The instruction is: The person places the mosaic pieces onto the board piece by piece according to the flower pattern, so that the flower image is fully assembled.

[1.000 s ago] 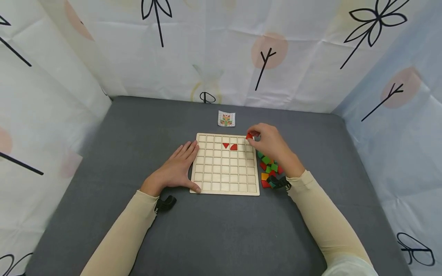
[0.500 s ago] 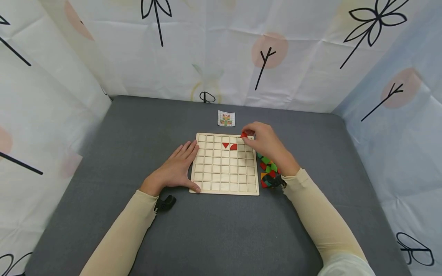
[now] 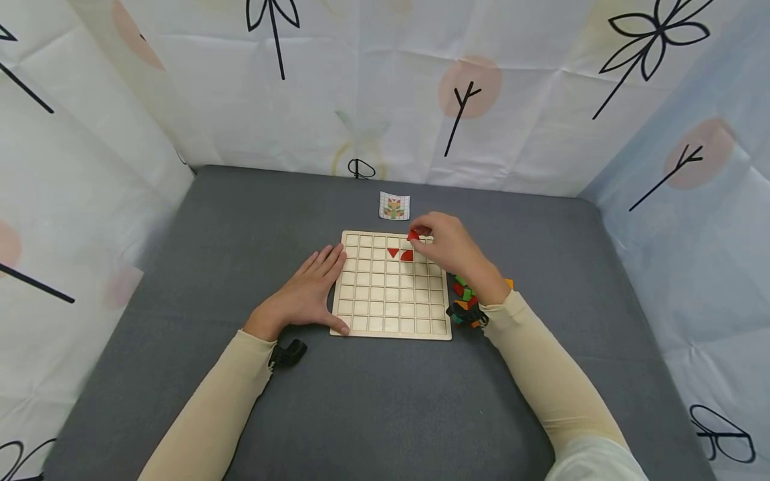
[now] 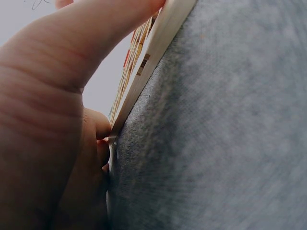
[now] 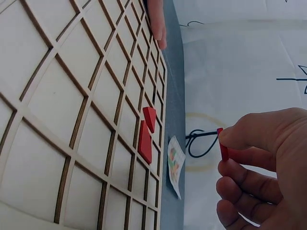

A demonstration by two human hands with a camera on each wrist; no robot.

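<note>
A wooden grid board [image 3: 385, 294] lies flat on the grey table. Two red pieces sit in its cells near the far side: a triangle [image 3: 393, 252] and a piece with one rounded edge [image 3: 407, 255]. My right hand [image 3: 448, 240] pinches a small red tile [image 5: 223, 144] between thumb and fingers, above the board's far edge. Its exact outline is hard to tell. The left hand [image 3: 309, 290] rests against the board's left edge with fingers spread straight, its thumb [image 4: 96, 38] on the near left corner.
Beyond the board lies a small pattern card [image 3: 394, 206]. Right of the board is a pile of red, green and orange pieces [image 3: 462, 288], partly hidden by the right wrist and its black strap. White patterned cloth [image 3: 517, 120] hangs behind the table.
My right hand has moved left along the board's far edge, carrying the red tile closer to the two placed pieces. The left hand and board have stayed put.
</note>
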